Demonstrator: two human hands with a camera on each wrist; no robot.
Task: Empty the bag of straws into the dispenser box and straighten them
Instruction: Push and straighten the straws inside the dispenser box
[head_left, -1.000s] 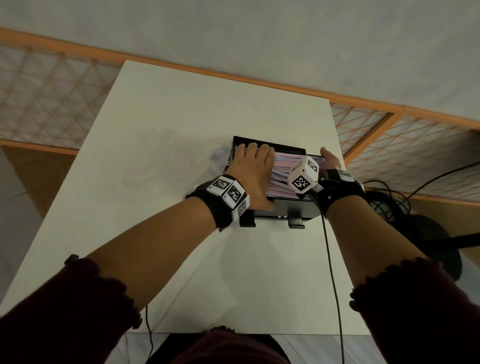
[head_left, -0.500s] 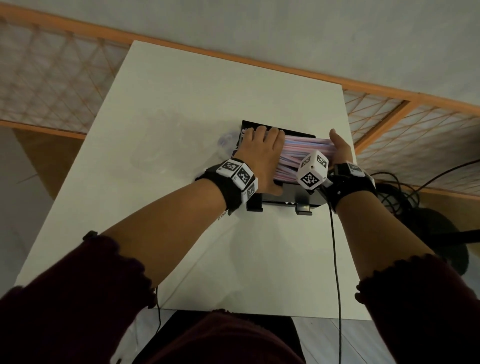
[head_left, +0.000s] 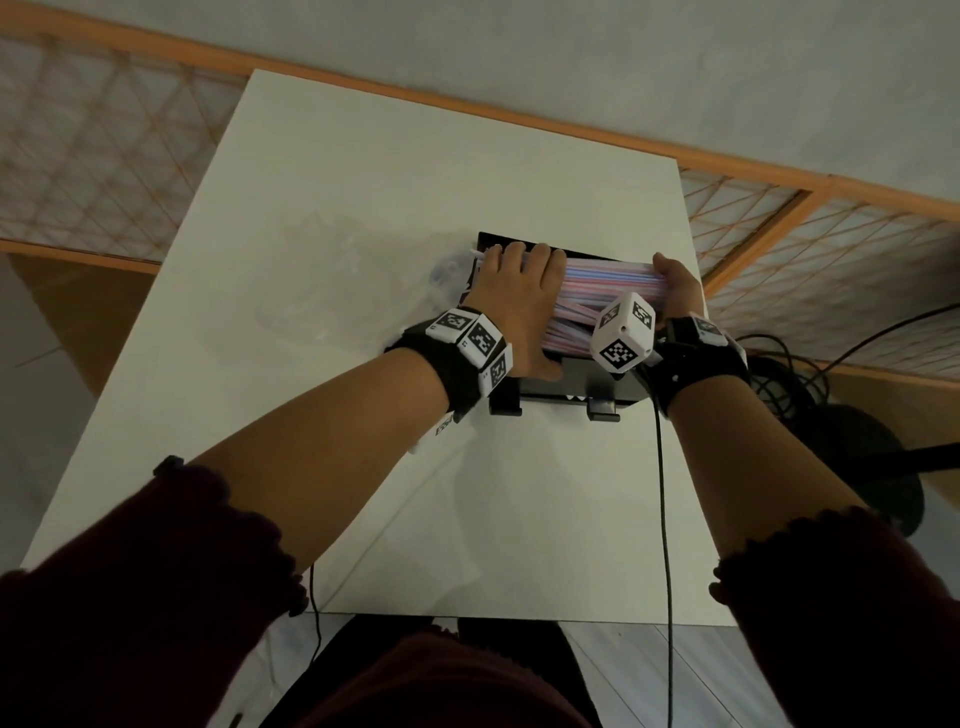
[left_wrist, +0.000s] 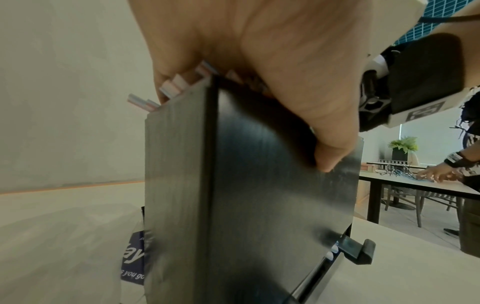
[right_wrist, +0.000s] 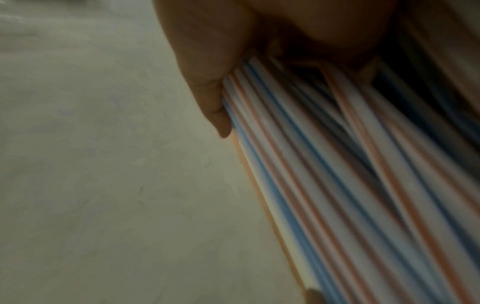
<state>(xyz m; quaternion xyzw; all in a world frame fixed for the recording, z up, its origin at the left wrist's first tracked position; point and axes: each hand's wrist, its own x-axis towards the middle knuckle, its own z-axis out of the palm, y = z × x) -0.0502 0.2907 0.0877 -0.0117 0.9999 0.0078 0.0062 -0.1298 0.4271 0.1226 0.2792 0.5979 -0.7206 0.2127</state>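
2 ends of the straws (head_left: 605, 283) are held: left hand (head_left: 517, 306) pressing flat, right hand (head_left: 679, 287) curled round them.

I have my 2 forearms stretched forward, left hand (head_left: 519, 306) lying flat palm-down with fingers straight, right hand (head_left: 678, 288) cupped with fingers curled round the straws (head_left: 597, 283).

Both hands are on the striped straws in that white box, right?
No: the dispenser box is black, not white, as the head view shows. The left hand and the right hand are indeed on the striped straws in it.
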